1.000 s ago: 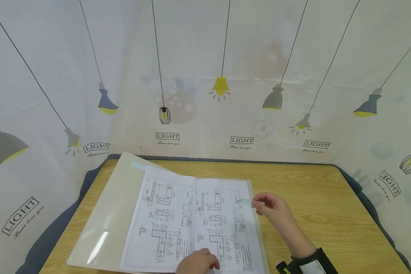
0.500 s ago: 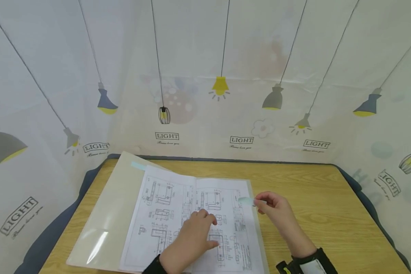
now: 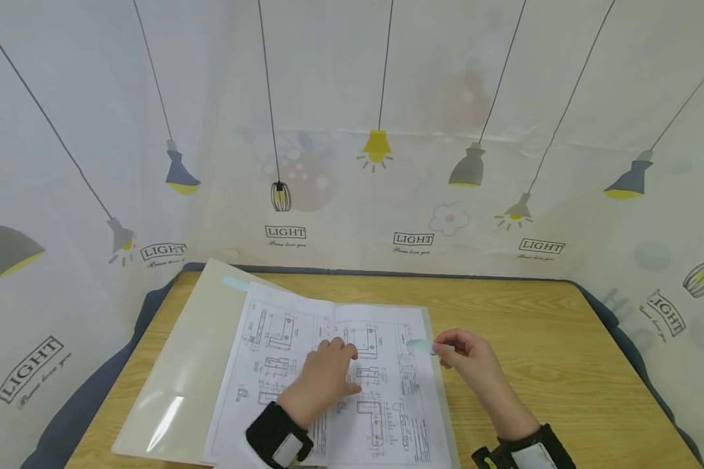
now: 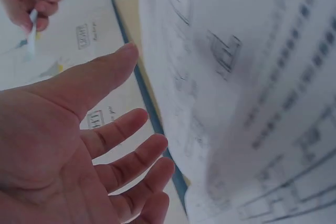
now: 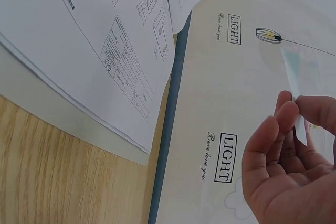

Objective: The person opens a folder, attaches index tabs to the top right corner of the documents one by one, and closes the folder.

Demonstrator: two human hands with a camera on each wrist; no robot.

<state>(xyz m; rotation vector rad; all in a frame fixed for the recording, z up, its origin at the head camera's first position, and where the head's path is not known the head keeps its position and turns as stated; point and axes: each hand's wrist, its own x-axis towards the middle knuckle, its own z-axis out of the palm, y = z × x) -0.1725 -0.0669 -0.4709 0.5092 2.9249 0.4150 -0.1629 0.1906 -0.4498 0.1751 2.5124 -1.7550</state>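
Two sheaves of technical drawings (image 3: 413,397) lie spread like an open booklet. Above the middle fold is my left hand (image 3: 321,372), its fingers loosely bent; the left wrist view shows this hand (image 4: 79,156) with thumb and fingers apart and nothing between them. Whether its fingertips touch the paper I cannot tell. Over the right page's edge, my right hand (image 3: 468,357) pinches a thin, pale green see-through strip (image 3: 419,346) by one end. In the right wrist view the strip (image 5: 292,72) stands up from between thumb and fingers.
Beneath the sheets, a pale clear folder (image 3: 176,365) sticks out to the left, a light blue strip (image 3: 235,283) near its top. Wooden tabletop (image 3: 540,345) shows at the right. A lamp-print curtain (image 3: 340,163) hangs around the table.
My left hand has come up from the lower edge onto the middle of the pages, then shifted slightly left. The right hand stays nearly still with the strip.
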